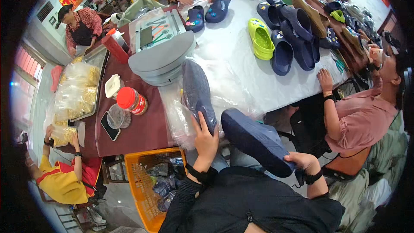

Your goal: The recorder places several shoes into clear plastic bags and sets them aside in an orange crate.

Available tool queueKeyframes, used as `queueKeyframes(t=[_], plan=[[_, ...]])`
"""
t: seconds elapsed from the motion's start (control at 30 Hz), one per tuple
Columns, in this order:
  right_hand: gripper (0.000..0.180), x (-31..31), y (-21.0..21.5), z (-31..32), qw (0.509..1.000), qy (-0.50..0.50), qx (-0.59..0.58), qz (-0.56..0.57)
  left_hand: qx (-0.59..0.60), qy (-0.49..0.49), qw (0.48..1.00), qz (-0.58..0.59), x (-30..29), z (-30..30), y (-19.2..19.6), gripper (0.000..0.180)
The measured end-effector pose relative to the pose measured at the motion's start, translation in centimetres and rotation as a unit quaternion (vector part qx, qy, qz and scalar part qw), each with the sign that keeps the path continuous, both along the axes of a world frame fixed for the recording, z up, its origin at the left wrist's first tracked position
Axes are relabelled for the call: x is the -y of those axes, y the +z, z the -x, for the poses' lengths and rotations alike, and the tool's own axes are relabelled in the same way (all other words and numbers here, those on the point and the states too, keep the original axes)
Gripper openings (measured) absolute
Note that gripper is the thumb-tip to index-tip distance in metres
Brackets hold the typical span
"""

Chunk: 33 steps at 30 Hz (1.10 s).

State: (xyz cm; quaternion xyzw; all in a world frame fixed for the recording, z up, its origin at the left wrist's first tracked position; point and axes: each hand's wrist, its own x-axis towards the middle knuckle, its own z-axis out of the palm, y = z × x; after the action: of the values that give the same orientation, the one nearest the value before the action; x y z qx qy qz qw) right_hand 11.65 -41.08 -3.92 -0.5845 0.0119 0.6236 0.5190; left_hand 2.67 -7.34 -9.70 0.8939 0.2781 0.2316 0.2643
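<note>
My left hand [205, 141] is closed round one end of a navy clog [196, 87], which points away from me over the table. Clear plastic bags [230, 84] lie under and beside that clog; whether it is inside one I cannot tell. In my right hand [303, 161] is the end of a second navy clog [254, 140], tilted above my lap with its ridged sole side showing. The two clogs are apart. Just beyond the left clog stands a grey rounded machine [161, 60] with a panel on top.
Several navy clogs [282, 51] and a lime green clog [261, 39] sit at the far right. On the left are a red-lidded jar [132, 101], a phone [110, 126] and a tray [101, 67] of bagged goods. An orange crate [146, 198] holds wrapped items below. Other people sit around.
</note>
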Motion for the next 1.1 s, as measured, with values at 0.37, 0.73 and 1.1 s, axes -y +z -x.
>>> queueKeyframes(t=[0.37,0.73,1.1], plan=[[0.050,0.9,1.2,-0.7,0.995,0.080,0.046,0.032,0.025,0.004,0.987,-0.158,0.1,-0.3,-0.2,0.057],[0.053,-11.4,-1.4,1.5,0.973,0.058,0.196,-0.104,0.060,-0.151,0.980,-0.119,-1.0,-0.3,-1.1,0.059],[0.048,-24.0,-9.0,-7.1,0.825,-0.079,0.549,-0.113,0.033,-0.223,0.960,-0.167,-0.3,-1.0,1.4,0.057]])
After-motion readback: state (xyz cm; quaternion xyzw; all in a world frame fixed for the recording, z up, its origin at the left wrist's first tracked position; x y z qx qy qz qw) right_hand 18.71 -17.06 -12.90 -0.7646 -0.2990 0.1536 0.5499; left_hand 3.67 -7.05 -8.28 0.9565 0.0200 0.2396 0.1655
